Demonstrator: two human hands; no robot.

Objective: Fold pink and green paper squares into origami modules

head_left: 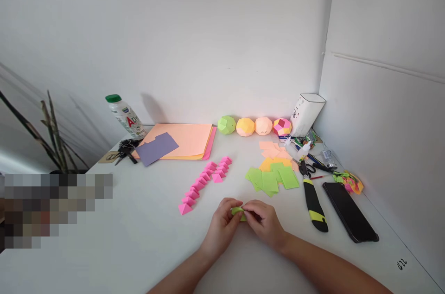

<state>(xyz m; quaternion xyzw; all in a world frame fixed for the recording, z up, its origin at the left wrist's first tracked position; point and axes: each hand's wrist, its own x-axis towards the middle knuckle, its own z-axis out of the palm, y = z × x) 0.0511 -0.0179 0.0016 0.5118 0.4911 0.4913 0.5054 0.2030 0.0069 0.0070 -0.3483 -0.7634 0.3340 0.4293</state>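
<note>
A small piece of green paper [238, 211] is pinched between my two hands near the front of the white table. My left hand [224, 224] grips its left side, and my right hand [266, 223] has thumb and fingers closed on its right side; the fingers partly cover the fold. Just beyond lie loose green paper pieces [270, 182], with orange and peach ones [271, 146] behind them. To the left, folded pink paper units [198, 185] stand in two slanting rows.
Right of my hands lie a black-and-yellow cutter [314, 206], scissors [306, 169] and a black phone [349, 210]. Several paper balls [245, 127] line the wall beside a white box [306, 113]. Farther left are coloured sheets [187, 138], keys [127, 149] and a bottle [127, 118].
</note>
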